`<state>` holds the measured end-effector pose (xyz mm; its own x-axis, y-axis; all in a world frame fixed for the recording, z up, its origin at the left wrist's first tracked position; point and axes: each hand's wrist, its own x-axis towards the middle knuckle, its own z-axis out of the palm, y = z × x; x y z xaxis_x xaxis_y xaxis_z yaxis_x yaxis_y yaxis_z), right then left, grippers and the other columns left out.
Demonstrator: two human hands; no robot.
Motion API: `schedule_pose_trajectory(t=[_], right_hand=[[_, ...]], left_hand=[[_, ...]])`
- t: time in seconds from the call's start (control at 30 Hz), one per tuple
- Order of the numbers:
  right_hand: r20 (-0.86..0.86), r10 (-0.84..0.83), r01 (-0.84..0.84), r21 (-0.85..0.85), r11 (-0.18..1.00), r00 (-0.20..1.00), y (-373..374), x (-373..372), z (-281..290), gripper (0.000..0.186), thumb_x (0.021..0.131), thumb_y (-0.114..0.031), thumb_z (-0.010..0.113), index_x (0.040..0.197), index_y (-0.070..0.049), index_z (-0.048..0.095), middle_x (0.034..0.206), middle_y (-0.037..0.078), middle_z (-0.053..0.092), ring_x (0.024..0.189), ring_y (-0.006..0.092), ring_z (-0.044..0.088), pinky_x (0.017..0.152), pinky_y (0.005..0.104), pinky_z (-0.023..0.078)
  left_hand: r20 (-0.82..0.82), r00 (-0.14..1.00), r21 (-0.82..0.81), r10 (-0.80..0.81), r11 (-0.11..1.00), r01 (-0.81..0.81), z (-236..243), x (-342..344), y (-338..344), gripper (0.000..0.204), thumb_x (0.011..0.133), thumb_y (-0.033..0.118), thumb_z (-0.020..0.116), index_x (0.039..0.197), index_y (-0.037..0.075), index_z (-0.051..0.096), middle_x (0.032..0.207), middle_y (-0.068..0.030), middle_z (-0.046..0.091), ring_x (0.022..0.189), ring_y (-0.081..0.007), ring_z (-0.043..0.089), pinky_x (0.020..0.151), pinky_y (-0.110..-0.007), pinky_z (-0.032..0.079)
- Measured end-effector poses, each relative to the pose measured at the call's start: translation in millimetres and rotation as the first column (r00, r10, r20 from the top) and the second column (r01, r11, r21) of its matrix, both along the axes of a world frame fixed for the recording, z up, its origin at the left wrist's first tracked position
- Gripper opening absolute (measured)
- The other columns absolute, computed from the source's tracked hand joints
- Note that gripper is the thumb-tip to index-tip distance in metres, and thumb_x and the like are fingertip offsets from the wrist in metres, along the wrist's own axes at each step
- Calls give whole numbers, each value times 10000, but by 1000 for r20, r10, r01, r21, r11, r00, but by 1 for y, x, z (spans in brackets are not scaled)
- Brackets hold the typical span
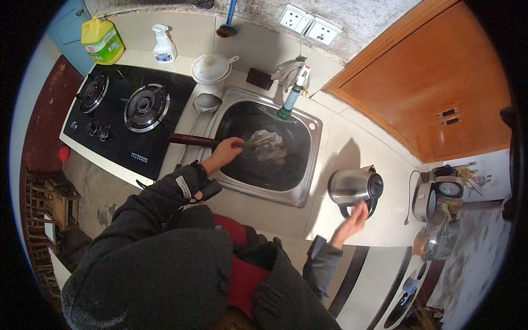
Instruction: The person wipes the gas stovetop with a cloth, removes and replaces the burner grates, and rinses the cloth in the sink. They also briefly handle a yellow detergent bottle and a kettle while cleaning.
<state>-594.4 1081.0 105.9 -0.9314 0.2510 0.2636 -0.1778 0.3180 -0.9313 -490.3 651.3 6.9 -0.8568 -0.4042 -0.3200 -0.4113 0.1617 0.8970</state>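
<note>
A dark wok (236, 124) lies in the steel sink (309, 181), and a crumpled pale cloth (268, 146) rests inside it. Its long brown handle (192, 139) reaches over the sink's left rim toward the stove. My left hand (224, 154) has its fingers curled around the handle's inner end; the fingers partly hide what is under them. To the right of the sink stands a steel electric kettle (352, 186) with a black handle (372, 208). My right hand (352, 224) is at that handle, fingers stretched out and slightly blurred, not wrapped around it.
At the left is a black gas stove (118, 140); a ladle (208, 102) and a lidded white pot (212, 70) stand beside the sink. A tap (291, 102) rises at the sink's back. An orange cabinet (429, 88) overhangs the right counter, near a glass jar (440, 236).
</note>
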Motion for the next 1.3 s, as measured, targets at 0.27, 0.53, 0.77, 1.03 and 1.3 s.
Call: schedule_pose_trajectory(t=[0.27, 0.53, 0.77, 1.03, 1.3], right_hand=[[35, 639, -638, 126, 760, 768, -245, -94, 71, 399, 1004, -261, 545, 1294, 12, 576, 1230, 161, 647, 1035, 199, 635, 914, 308, 487], [111, 517, -514, 402, 758, 849, -343, -145, 78, 539, 961, -346, 591, 1326, 46, 527, 1149, 251, 647, 988, 285, 660, 858, 377, 513], [138, 599, -601, 379, 703, 788, -333, -181, 64, 373, 1006, -242, 511, 1308, -32, 577, 1078, 213, 678, 968, 285, 665, 869, 354, 497], [217, 717, -748, 228, 623, 663, -319, -196, 65, 400, 1022, -286, 519, 1347, -55, 562, 1025, 98, 660, 944, 142, 619, 860, 301, 508], [225, 706, -741, 223, 633, 671, -321, -192, 67, 416, 1013, -295, 538, 1358, -63, 554, 1096, 110, 656, 982, 157, 623, 882, 304, 495]], left_hand=[[-97, 995, 47, 8, 999, -3, -5, 1, -34, 354, 911, 149, 616, 1256, 72, 595, 1161, -94, 625, 999, -196, 595, 868, -338, 484], [-11, 999, 243, 42, 969, -38, 10, -7, -53, 355, 930, 120, 591, 1281, 68, 584, 1245, -91, 594, 1140, -214, 562, 980, -347, 447], [-7, 999, 228, -34, 973, 35, -6, -35, -45, 352, 929, 105, 582, 1277, 58, 583, 1243, -96, 597, 1140, -219, 561, 989, -355, 443], [24, 1000, 322, -5, 947, -3, -18, -54, -32, 364, 912, 128, 594, 1263, 32, 594, 1210, -107, 619, 1110, -215, 576, 965, -333, 447], [63, 998, 362, 20, 931, -42, -26, -56, -27, 382, 913, 158, 585, 1271, 23, 585, 1214, -102, 609, 1136, -220, 553, 991, -341, 425]])
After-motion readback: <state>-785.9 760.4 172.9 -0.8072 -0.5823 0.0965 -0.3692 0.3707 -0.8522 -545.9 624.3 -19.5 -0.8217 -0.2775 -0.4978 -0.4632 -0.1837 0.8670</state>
